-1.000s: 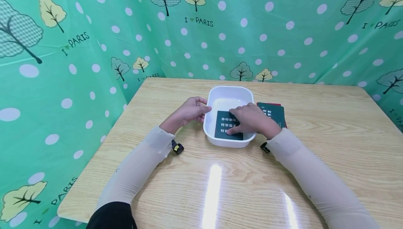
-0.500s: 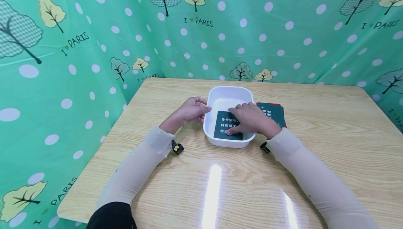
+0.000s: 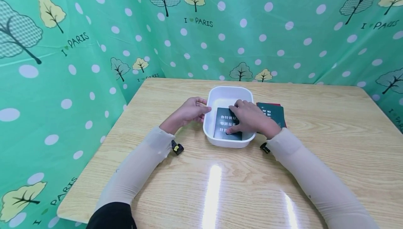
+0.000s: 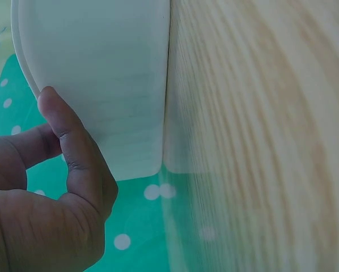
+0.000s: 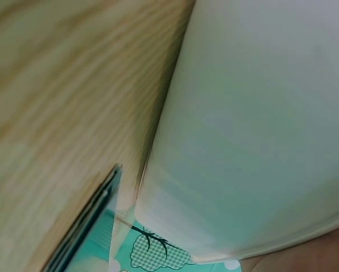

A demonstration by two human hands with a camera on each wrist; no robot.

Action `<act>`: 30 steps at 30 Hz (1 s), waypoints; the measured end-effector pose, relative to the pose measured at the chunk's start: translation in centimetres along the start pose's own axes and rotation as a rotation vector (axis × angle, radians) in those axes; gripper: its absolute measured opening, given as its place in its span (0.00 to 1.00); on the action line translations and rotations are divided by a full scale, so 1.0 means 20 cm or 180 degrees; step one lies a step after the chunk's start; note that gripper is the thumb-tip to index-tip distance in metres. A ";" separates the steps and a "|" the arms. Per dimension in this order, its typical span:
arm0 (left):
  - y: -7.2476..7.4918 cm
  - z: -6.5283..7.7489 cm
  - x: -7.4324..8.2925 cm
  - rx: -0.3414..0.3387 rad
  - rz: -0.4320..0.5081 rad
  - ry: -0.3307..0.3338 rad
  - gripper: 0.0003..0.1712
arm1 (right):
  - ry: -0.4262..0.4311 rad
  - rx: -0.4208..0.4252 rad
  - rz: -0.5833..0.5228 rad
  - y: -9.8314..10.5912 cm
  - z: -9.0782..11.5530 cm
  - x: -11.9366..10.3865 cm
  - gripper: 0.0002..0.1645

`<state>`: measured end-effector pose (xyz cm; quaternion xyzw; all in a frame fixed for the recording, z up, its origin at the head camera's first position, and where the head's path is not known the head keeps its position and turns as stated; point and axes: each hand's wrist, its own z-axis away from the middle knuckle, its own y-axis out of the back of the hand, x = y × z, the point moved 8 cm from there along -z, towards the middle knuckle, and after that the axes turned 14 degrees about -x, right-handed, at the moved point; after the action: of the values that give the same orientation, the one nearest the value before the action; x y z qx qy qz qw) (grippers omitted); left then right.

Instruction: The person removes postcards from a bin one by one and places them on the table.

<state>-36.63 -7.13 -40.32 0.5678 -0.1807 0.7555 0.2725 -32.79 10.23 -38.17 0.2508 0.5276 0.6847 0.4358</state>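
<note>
In the head view a white plastic tub [image 3: 231, 144] stands on the table, with a dark green card [image 3: 224, 119] printed in white characters inside its near half. My left hand [image 3: 190, 111] holds the tub's left rim. The left wrist view shows the thumb of that left hand [image 4: 73, 170] at the rim of the tub [image 4: 118, 85]. Reaching over the right rim, my right hand [image 3: 250, 117] grips the card by its right part, thumb near and fingers at the far edge. The hand covers part of the print. In the right wrist view the tub's wall [image 5: 254, 124] hides most of the right hand.
Right of the tub lies a small stack of dark green cards [image 3: 276, 113] with red showing at its edges. The wooden table [image 3: 333, 127] meets a green patterned curtain [image 3: 201, 47] behind and at left. Black wrist devices [image 3: 177, 148] sit under both forearms.
The card's far edge has risen and shifted slightly away from me, with the right hand's fingers moving along with it. The left hand and the tub have stayed in place.
</note>
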 end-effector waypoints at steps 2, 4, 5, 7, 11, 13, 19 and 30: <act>0.00 0.00 0.00 -0.0001 0.0003 0.0000 0.22 | 0.0000 0.0033 -0.0010 0.01 0.00 0.00 0.62; 0.00 0.00 0.00 0.0000 0.0010 -0.0001 0.22 | -0.0010 0.0054 -0.0016 0.01 0.00 0.00 0.62; 0.00 0.00 0.00 -0.0001 0.0010 0.0001 0.22 | -0.0014 0.0060 -0.0014 0.01 0.00 0.00 0.62; 0.00 0.00 0.00 0.0001 0.0011 0.0004 0.22 | -0.0021 0.0055 -0.0022 0.01 0.00 0.00 0.63; 0.00 0.00 0.00 0.0006 0.0003 0.0004 0.21 | 0.0004 0.0020 -0.0120 0.00 -0.01 0.00 0.63; 0.00 0.00 0.00 0.0005 0.0003 -0.0001 0.21 | 0.0014 0.0026 -0.0193 0.01 -0.01 0.01 0.63; 0.00 -0.01 0.00 0.0002 0.0019 -0.0026 0.21 | 0.0025 0.0128 -0.0306 0.04 0.00 0.01 0.58; 0.01 0.00 -0.01 0.0030 0.0018 -0.0003 0.21 | 0.0316 0.0387 -0.0608 0.13 0.05 -0.03 0.43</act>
<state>-36.75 -7.26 -40.49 0.5690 -0.1788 0.7568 0.2676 -32.55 9.95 -35.26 0.1911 0.6106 0.6183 0.4565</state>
